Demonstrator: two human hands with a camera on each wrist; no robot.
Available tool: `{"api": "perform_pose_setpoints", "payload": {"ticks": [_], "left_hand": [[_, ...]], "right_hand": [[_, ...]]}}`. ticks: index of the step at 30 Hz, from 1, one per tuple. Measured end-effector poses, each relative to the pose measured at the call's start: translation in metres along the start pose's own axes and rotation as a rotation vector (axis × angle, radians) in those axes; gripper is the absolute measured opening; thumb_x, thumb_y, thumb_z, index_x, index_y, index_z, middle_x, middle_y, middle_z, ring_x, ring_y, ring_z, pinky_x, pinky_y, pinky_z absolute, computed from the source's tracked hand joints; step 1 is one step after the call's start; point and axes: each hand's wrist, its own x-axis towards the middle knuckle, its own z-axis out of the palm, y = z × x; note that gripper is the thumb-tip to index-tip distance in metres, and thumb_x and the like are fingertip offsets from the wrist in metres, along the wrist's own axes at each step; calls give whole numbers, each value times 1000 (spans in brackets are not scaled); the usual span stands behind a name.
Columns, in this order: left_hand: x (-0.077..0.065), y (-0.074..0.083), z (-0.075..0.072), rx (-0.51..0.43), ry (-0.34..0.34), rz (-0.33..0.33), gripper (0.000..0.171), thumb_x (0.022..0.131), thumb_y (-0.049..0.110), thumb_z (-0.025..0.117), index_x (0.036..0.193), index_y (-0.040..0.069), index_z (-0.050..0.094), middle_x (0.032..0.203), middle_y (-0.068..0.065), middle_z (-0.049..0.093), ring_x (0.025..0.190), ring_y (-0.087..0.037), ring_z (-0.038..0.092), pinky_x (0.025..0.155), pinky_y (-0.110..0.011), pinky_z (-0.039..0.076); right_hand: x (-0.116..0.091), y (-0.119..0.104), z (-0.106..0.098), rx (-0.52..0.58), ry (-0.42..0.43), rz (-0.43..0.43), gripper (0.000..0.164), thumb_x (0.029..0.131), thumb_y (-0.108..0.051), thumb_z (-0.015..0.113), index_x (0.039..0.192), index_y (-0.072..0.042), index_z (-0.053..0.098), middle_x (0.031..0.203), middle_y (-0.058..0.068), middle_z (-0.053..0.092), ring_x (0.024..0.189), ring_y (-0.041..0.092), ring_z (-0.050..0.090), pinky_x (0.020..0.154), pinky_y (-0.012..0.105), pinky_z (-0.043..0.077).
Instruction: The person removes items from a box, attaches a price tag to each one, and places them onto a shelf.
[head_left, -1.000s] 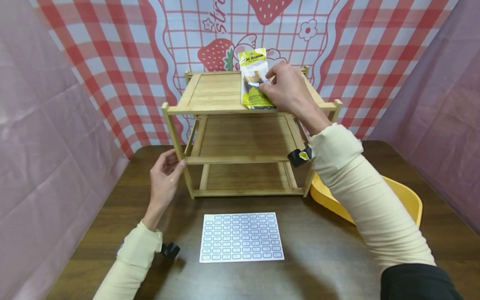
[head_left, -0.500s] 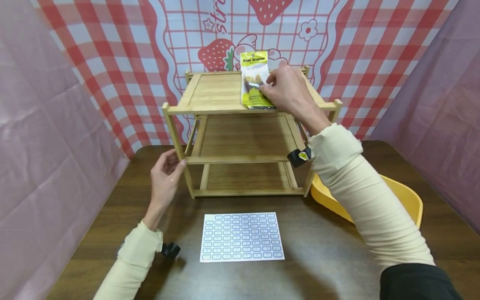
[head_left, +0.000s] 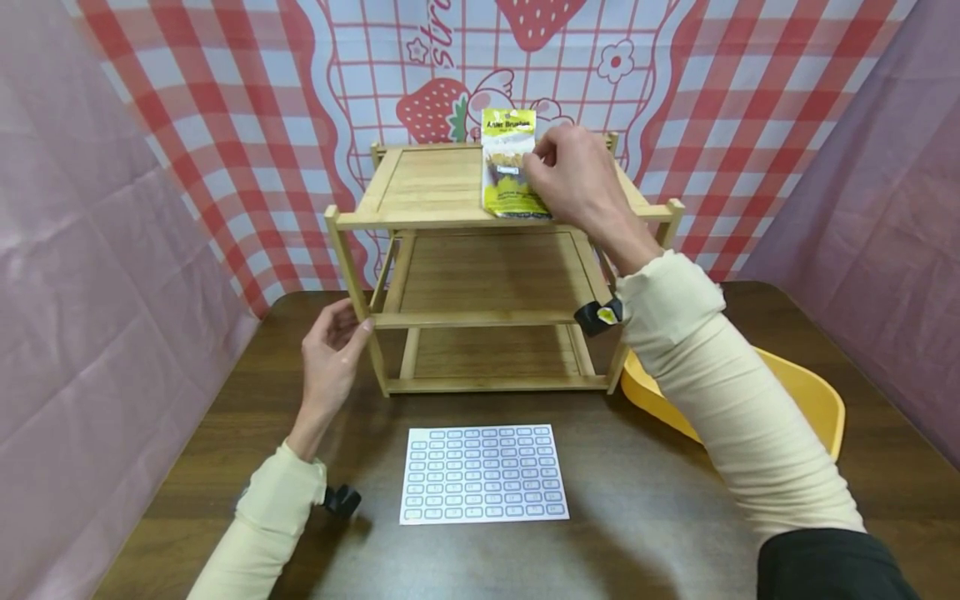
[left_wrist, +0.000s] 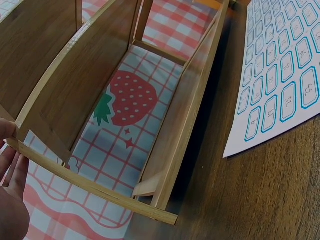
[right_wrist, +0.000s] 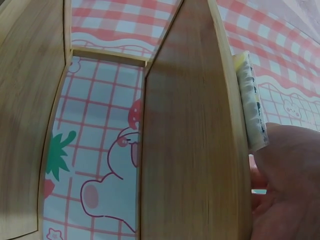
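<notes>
Head view, upper centre: packet (head_left: 507, 171) partly hidden behind right hand (head_left: 581, 179).
White sheet (head_left: 483, 475), lower centre: too small to read.

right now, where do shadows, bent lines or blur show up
Head view: a soft shadow beside the left sleeve, and small print on the packet too soft to read; left wrist view: the rack rails bow, likely lens distortion; right wrist view: the right hand looks dim.

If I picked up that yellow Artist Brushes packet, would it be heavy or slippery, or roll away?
Probably light: the packet looks slim from the edge in the right wrist view. It might be a bit slippery, because its front looks like shiny plastic. Rolling seems unlikely, since its shape is flat and rectangular.
</notes>
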Motion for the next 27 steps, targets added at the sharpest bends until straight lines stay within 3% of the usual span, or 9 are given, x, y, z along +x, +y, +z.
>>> {"api": "perform_pose_setpoints", "payload": {"ticks": [7, 19, 27], "left_hand": [[-1, -1, 0, 3, 0, -4, 33, 95, -8, 68, 127, -12, 60, 115, -26, 66, 101, -14, 65, 96, -27, 54], [-3, -2, 4, -6, 17, -10, 32, 97, -7, 66, 127, -13, 59, 117, -28, 65, 103, -14, 65, 99, -27, 53], [-4, -1, 5, -10, 26, -12, 33, 97, -7, 65, 128, -14, 58, 117, -27, 64, 103, -15, 64, 100, -28, 52]], "right_hand": [[-8, 2, 0, 80, 90, -61, 23, 101, -14, 54, 108, 1, 71, 100, 12, 67, 83, 19, 54, 72, 26, 45], [-34, 13, -1, 214, 264, -241, 17, 101, -7, 56, 98, 4, 68, 85, 10, 62, 76, 15, 54, 71, 22, 44], [-52, 25, 3, 220, 437, -471, 13, 98, 0, 59, 94, 10, 66, 84, 19, 64, 73, 17, 54, 68, 22, 43]]}}
